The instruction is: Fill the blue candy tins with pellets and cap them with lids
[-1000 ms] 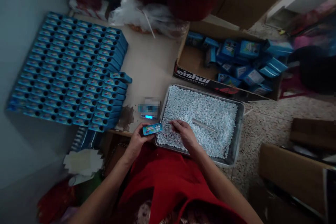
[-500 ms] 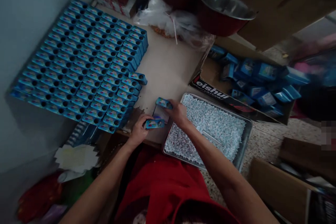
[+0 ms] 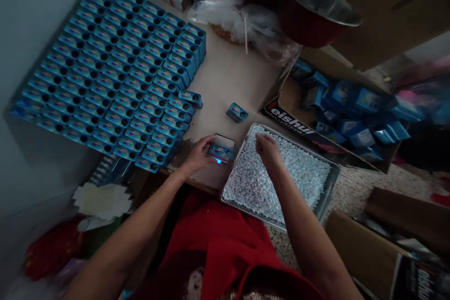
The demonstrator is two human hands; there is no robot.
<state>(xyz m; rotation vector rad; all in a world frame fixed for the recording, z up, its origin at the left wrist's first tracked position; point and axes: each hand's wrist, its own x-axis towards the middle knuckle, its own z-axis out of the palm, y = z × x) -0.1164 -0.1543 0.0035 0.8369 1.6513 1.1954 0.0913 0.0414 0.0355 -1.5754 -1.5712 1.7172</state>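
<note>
My left hand (image 3: 197, 155) has thumb and fingers around the left end of a small blue box (image 3: 222, 151), which rests on a small flat device with a blue-lit display (image 3: 217, 161). Over the metal tray (image 3: 277, 226) of small pale pieces (image 3: 302, 171), my right hand (image 3: 270, 152) is closed; what its fingers hold, if anything, is hidden. A second blue box (image 3: 237, 112) stands alone on the table, above the tray's left corner. Many similar boxes with dark round holes (image 3: 119, 75) stand in packed rows at the left, one (image 3: 190, 98) jutting out on their right side.
An open carton (image 3: 298, 126) of blue packets lies at the right. Two metal bowls, one with a red outside (image 3: 312, 28), and a clear plastic bag (image 3: 258, 33) are at the back. More cartons (image 3: 362, 243) stand at the lower right.
My right hand has let go of its blue box on the table and moved right over the pale pieces. The box at my left hand is now on the device. The view has shifted slightly.
</note>
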